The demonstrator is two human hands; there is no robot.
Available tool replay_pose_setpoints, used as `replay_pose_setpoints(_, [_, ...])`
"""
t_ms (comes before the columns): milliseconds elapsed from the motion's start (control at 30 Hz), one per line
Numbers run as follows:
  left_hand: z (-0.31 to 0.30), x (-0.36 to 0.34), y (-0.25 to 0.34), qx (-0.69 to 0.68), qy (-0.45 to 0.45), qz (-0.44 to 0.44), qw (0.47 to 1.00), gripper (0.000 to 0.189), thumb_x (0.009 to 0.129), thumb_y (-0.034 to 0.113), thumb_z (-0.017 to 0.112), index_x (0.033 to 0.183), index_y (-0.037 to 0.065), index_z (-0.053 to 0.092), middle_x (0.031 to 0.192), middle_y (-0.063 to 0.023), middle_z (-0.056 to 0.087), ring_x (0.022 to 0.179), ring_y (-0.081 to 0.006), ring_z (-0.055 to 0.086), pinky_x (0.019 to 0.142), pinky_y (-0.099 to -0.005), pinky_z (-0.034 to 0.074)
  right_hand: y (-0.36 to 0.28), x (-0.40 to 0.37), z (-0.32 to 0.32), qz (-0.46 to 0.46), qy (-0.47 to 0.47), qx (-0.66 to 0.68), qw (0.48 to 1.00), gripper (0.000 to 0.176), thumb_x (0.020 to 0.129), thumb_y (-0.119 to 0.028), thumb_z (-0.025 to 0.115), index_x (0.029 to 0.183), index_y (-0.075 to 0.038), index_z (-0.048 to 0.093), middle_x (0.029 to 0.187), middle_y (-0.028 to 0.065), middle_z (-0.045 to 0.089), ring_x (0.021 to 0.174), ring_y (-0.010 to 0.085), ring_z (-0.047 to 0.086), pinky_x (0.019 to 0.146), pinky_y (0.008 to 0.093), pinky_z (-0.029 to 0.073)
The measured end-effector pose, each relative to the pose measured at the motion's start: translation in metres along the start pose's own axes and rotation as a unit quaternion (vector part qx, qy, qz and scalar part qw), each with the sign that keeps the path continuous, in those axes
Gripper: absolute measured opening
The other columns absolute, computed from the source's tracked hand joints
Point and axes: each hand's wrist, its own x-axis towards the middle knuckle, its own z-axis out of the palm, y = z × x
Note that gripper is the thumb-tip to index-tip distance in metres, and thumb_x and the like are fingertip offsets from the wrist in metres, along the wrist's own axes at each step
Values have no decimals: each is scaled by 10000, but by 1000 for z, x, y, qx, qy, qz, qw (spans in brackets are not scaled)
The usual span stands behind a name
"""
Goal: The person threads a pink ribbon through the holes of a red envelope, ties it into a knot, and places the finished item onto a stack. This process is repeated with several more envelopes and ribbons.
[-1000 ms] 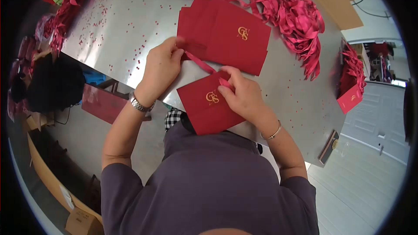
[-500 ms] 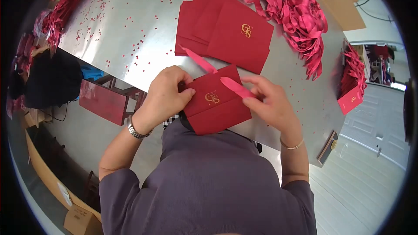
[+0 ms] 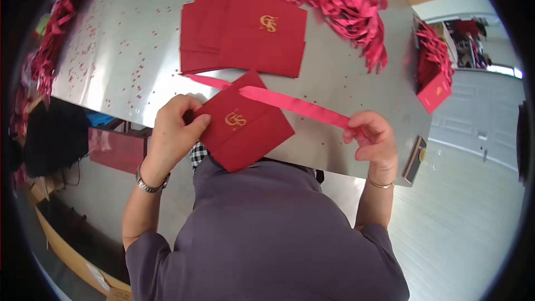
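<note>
My left hand (image 3: 177, 127) pinches the left edge of a dark red paper bag (image 3: 245, 134) with a gold monogram, tilted at the table's front edge against my body. A pink ribbon (image 3: 295, 106) comes out of the bag near its upper edge and runs taut to the right. Its far end is between the fingers of my right hand (image 3: 374, 138), which is closed on it. Another stretch of ribbon lies beyond the bag's upper left side. Just past it lies a stack of flat red bags (image 3: 253, 39), the top one showing the same gold monogram.
A heap of pink ribbons (image 3: 345, 5) lies at the back right of the metal table (image 3: 134, 39). Small red paper dots are scattered at left. Ribboned red bags (image 3: 434, 86) hang by the right edge. A dark red stool (image 3: 118, 147) stands at lower left.
My right hand has moved right, away from the bag, drawing the ribbon out into a longer straight length. My left hand keeps its hold on the bag. The whole view has shifted slightly.
</note>
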Motion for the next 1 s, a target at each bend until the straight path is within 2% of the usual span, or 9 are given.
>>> replay_pose_setpoints(100, [0, -1, 5, -14, -6, -31, 999, 163, 766, 48, 723, 831, -11, 585, 761, -62, 584, 682, -134, 559, 641, -276, 471, 2, -2, 10, -46, -29, 53, 997, 529, 724, 69, 736, 1223, 57, 564, 1047, 133, 660, 940, 225, 640, 835, 335, 510])
replay_pose_setpoints(300, [-5, -3, 0, -55, -36, -46, 997, 135, 791, 38, 691, 888, -22, 620, 786, -65, 604, 703, -131, 587, 647, -275, 486, 17, 15, 14, -151, -13, 143, 978, 174, 929, -15, 551, 1087, 37, 603, 1041, 142, 629, 960, 243, 612, 846, 355, 495])
replay_pose_setpoints(367, [-6, -1, -7, -100, -49, -37, 993, 132, 796, 27, 672, 909, -28, 633, 785, -63, 617, 701, -128, 598, 643, -271, 489, 17, 34, 30, -246, 102, -11, 964, 160, 986, -48, 454, 994, 19, 600, 956, 143, 623, 857, 242, 615, 783, 340, 505])
replay_pose_setpoints(433, [-13, -2, -1, -130, -84, -76, 985, 149, 802, 10, 653, 942, -41, 649, 807, -61, 657, 726, -120, 619, 668, -270, 507, 12, 46, 58, -235, 98, -51, 966, 167, 989, -48, 438, 959, 16, 589, 916, 149, 624, 801, 229, 618, 750, 340, 510])
replay_pose_setpoints(467, [-15, -3, 0, -134, -94, -71, 984, 155, 803, 7, 653, 949, -46, 651, 817, -62, 669, 736, -115, 624, 680, -270, 512, 9, 48, 64, -216, 23, -61, 974, 161, 988, -50, 446, 949, 16, 587, 924, 152, 626, 805, 226, 624, 746, 345, 512])
replay_pose_setpoints(567, [-18, -5, 3, -162, -128, -108, 972, 144, 847, -8, 643, 990, -15, 640, 885, 10, 636, 832, -63, 569, 761, -234, 478, 5, 66, 127, 32, -57, -187, 980, 146, 976, -57, 464, 925, 12, 582, 799, 105, 647, 699, 185, 635, 653, 305, 511])
replay_pose_setpoints(667, [-17, -6, -1, -201, -139, -127, 961, 115, 858, -33, 612, 970, -16, 629, 905, 15, 618, 840, -62, 548, 770, -236, 470, 49, 92, 150, -24, -91, -326, 941, 142, 957, -98, 506, 865, -8, 567, 715, 114, 629, 629, 245, 625, 591, 345, 493])
replay_pose_setpoints(733, [-10, -9, -9, -220, -126, -94, 963, 109, 857, -63, 582, 952, -23, 619, 935, 12, 601, 836, -66, 537, 771, -236, 466, 67, 99, 152, -120, -96, -496, 855, 194, 934, -162, 547, 794, -28, 531, 688, 138, 603, 618, 330, 603, 560, 417, 465])
replay_pose_setpoints(1000, [-1, -15, -17, -226, -57, -53, 971, 128, 829, -12, 620, 953, -35, 639, 861, -63, 635, 770, -114, 586, 720, -269, 489, 67, 113, 157, -53, -108, -510, 852, 263, 921, -233, 561, 743, -45, 522, 669, 134, 596, 623, 363, 593, 568, 471, 452])
